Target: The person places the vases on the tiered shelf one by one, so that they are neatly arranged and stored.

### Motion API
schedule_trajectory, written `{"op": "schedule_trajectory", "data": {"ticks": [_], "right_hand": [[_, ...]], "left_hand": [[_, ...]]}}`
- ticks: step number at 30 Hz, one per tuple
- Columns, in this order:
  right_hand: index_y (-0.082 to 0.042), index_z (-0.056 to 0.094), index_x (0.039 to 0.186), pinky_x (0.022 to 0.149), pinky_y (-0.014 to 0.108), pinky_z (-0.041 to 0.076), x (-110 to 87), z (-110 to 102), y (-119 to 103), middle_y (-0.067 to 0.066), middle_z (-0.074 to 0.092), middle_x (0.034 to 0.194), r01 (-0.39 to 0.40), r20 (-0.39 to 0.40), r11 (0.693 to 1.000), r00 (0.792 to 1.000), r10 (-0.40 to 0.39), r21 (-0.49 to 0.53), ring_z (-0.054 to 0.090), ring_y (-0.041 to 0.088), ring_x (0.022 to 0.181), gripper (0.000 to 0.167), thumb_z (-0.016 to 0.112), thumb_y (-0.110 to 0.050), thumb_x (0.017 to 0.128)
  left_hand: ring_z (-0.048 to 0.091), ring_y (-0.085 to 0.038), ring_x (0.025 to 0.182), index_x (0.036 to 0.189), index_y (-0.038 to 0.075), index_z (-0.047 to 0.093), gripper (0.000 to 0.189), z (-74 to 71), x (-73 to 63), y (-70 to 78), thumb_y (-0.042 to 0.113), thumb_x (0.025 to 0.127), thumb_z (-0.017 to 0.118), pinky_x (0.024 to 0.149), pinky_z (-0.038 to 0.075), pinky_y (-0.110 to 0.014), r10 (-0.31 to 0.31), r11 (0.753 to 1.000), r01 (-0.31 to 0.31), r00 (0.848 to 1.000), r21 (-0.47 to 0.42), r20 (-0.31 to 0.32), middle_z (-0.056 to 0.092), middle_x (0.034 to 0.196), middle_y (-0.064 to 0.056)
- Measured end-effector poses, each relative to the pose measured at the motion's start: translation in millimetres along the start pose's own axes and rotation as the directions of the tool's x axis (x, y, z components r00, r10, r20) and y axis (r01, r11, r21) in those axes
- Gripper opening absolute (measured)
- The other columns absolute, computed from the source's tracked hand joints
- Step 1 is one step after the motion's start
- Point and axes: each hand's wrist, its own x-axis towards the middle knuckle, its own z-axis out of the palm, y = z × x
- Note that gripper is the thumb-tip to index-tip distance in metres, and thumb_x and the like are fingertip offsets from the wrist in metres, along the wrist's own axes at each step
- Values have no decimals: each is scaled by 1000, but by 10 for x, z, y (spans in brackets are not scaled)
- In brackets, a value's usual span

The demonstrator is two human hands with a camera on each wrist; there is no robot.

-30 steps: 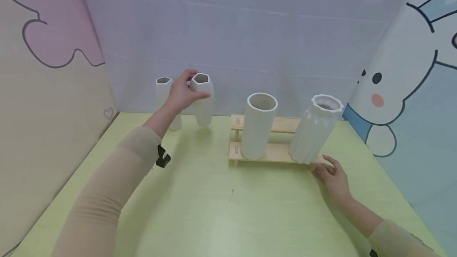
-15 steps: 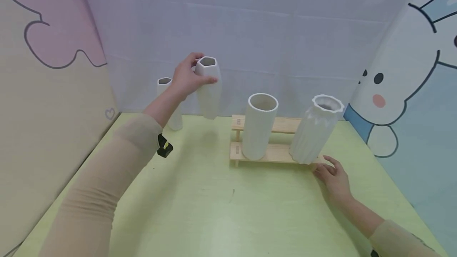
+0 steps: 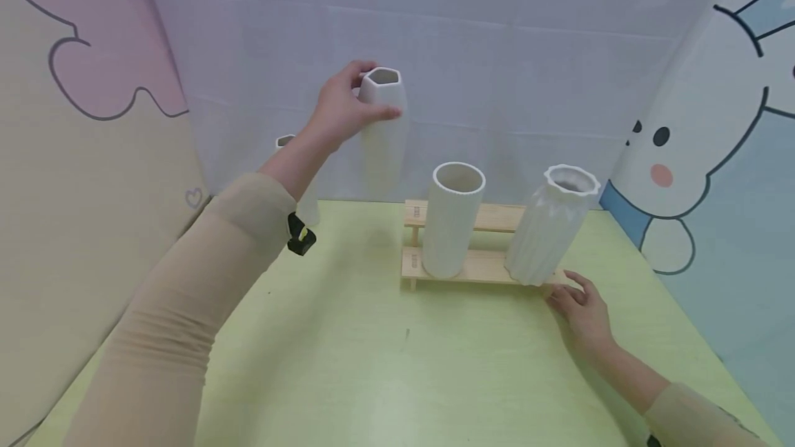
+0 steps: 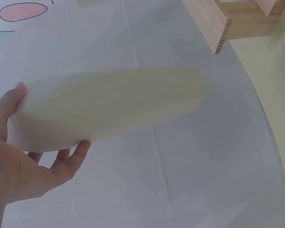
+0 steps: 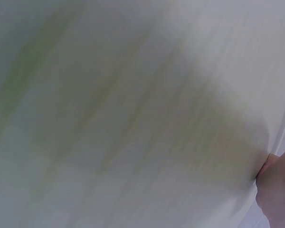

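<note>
My left hand (image 3: 348, 105) grips a white faceted vase (image 3: 386, 147) near its five-sided mouth, upright and raised in front of the back wall. In the left wrist view the thumb and fingers lie on either side of this smooth vase (image 4: 109, 107). My right hand (image 3: 584, 312) holds the right front end of a two-tier wooden rack (image 3: 487, 264) between thumb and fingers. On the rack's lower tier stand a ribbed cylindrical vase (image 3: 451, 233) at left and a pleated vase with a wavy rim (image 3: 548, 233) at right, leaning rightward in view.
Another white vase (image 3: 308, 209) stands at the back left, partly hidden behind my left forearm. The rack's upper tier (image 3: 499, 217) runs behind the two standing vases. A pale green table (image 3: 373, 357) meets cloth walls at the back and sides.
My left hand has lifted the faceted vase off the table and carried it up and rightward, closer to the rack. My right hand has stayed at the rack's end.
</note>
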Motion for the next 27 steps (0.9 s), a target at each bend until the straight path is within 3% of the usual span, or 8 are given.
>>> {"op": "schedule_trajectory", "data": {"ticks": [10,17,23,27], "right_hand": [[-9,29,142,79,16,52,-46,30,-8,-17,61,90,-5,4,1000,1000,5,-20,64,-1,85,62,60,-28,92],[-13,32,139,79,15,52,-57,40,-10,-18,61,89,-6,6,1000,1000,6,-22,64,-2,84,56,59,-28,92],[-11,30,141,79,15,52,-53,43,-10,-18,61,90,-18,6,999,1000,18,-27,64,-2,85,59,59,-28,92],[-14,34,138,78,15,52,-45,29,-1,-17,62,89,-9,5,1000,1000,9,-6,64,-1,83,53,59,-25,93]], "left_hand": [[53,-16,108,134,23,48,75,57,25,274,23,69,85,89,50,-33,19,996,-18,1000,-83,7,53,128,-1],[55,-16,105,133,21,50,75,154,55,425,19,67,86,86,50,-29,61,991,-60,998,-118,-1,56,125,-1],[55,-16,104,133,22,50,75,229,83,540,20,67,86,85,50,-28,64,990,-62,998,-128,8,56,126,-1],[55,-16,106,134,22,49,78,294,111,620,22,66,87,84,50,-27,73,990,-70,997,-125,24,56,126,-1]]}}
